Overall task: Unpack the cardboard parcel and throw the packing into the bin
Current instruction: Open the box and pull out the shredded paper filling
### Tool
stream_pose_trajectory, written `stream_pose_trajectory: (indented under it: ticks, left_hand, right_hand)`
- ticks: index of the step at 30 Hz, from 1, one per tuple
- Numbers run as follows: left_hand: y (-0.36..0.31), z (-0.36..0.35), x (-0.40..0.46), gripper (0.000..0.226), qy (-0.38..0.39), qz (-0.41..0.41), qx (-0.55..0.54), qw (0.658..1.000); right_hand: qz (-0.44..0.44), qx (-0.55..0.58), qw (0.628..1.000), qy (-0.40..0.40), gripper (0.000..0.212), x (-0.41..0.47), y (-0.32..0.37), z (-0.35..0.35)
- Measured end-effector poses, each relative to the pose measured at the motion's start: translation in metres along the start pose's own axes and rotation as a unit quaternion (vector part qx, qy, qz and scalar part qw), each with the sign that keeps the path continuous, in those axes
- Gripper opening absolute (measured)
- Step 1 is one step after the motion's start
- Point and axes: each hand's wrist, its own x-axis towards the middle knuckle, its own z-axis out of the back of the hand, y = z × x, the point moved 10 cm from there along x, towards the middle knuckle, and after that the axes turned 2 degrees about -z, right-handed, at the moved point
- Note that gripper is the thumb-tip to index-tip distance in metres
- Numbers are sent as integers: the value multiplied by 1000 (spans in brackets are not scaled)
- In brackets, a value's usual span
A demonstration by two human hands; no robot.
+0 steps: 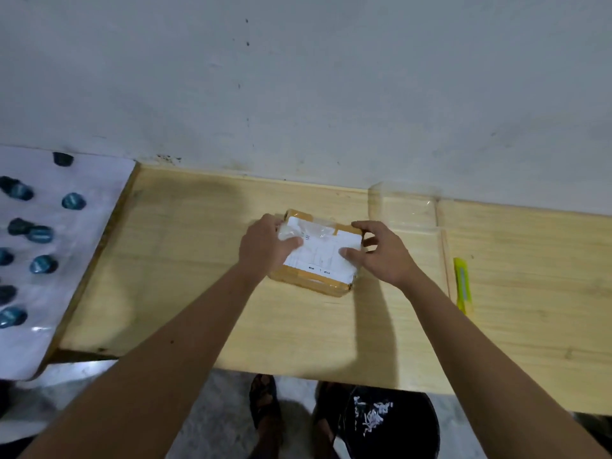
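Note:
A small flat cardboard parcel (pixel 318 260) with a white shipping label and clear tape lies on the wooden table (pixel 198 276), near the middle. My left hand (pixel 265 246) grips its left edge, thumb on the label. My right hand (pixel 381 253) holds the right edge, thumb pressed on the label, fingers curled around the far corner. A black bin (pixel 390 422) with white scraps inside stands on the floor under the table's front edge.
A yellow-green utility knife (pixel 463 286) lies on the table to the right. A clear plastic sheet (pixel 404 207) rests against the wall behind the parcel. At left, a white sheet (pixel 82 180) carries several dark blue round pieces. My sandalled feet show below.

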Motion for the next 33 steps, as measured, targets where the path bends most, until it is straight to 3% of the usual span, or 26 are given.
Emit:
stream_pose_trajectory:
  ticks: [4, 9, 13, 19, 24, 28, 30, 33]
  left_hand:
    - [-28, -8, 12, 61, -4, -43, -54, 998]
    - [-62, -25, 33, 66, 20, -101, -30, 994]
    - [-72, -21, 45, 71, -11, -129, 45, 990]
    - [-64, -35, 54, 65, 21, -167, -50, 984]
    - [-53, -26, 45, 81, 14, -190, -76, 979]
    - [-22, -16, 24, 88, -2, -138, -144, 980]
    - [-1, -14, 2, 90, -24, -101, -168, 980]
    - [23, -28, -38, 98, -27, -66, -235, 969]
  right_hand:
    - [-34, 4, 999, -3, 56, -19, -18, 3]
    - [-85, 115, 990, 4, 55, -42, -47, -12]
    - [-90, 198, 976, 8, 45, -57, -40, -30]
    - [-87, 232, 969, -6, 42, -61, -34, -66]
    - [-65, 168, 983, -16, 44, -54, -21, -43]
    - [-34, 75, 993, -80, 35, -27, -8, 6]
    - [-6, 59, 993, -98, 42, -10, 3, 23]
    - [55, 59, 996, -29, 62, 16, 21, 19]
